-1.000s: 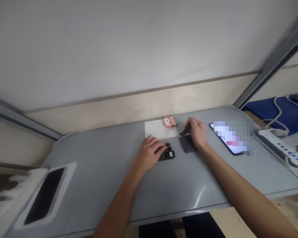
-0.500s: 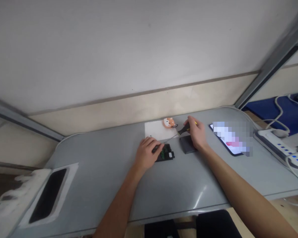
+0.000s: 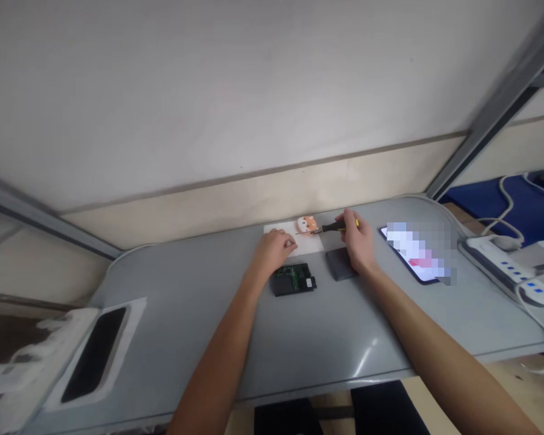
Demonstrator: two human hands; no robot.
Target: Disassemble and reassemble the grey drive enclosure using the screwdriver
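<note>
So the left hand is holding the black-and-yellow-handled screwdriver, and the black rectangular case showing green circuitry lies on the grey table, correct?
No, the head view shows the right hand holding that screwdriver; the case does lie on the table.

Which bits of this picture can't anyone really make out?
All in the head view:
Part of the screwdriver's handle: hidden by the right hand.
The dark case, right side: behind the same hand.
The lit phone's screen: covered by pixel blocks.
Whether the left hand pinches anything: too small to tell.
</note>
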